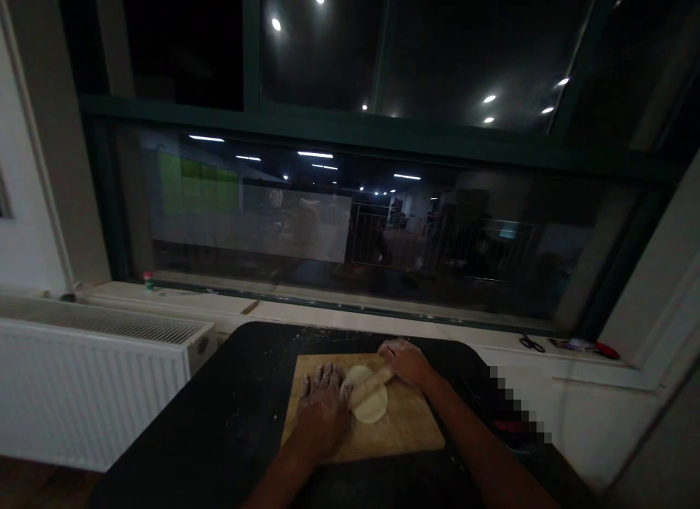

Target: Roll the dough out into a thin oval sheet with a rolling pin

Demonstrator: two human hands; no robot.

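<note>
A pale round of dough lies flat on a wooden board on a black table. A wooden rolling pin lies slantwise across the dough. My left hand, dusted with flour, presses flat on the pin's near-left end, fingers spread. My right hand rests palm down on the pin's far-right end.
Flour is scattered on the table around the board. A white radiator stands at the left. Behind the table runs a white window sill with a small jar, scissors and small items under a large dark window.
</note>
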